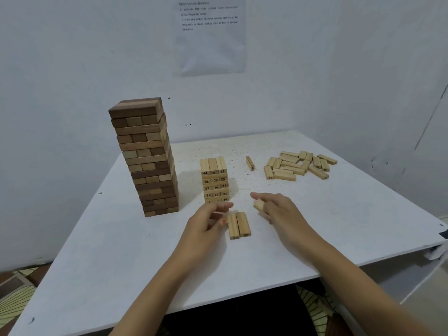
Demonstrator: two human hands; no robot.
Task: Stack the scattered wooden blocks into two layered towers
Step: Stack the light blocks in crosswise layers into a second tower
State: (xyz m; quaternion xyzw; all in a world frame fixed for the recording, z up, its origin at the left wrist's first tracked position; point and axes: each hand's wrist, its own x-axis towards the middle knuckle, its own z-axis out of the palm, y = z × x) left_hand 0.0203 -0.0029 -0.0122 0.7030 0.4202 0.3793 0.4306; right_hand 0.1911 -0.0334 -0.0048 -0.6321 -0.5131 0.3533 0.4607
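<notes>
Head view: right hand [275, 210] grips a pale block [259, 204], left hand [208, 220] loosely curled.

You're seeing 44, 2, 22 and 12, 05, 26 showing on the pale tower [214, 180]; the wall sheet [211, 32] is reading too blurred.

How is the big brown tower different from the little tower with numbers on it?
The brown tower is much taller than the numbered tower. The brown tower mixes dark and light blocks; the numbered tower is all pale wood with black numbers on block ends. Both stand upright on the white table.
</notes>
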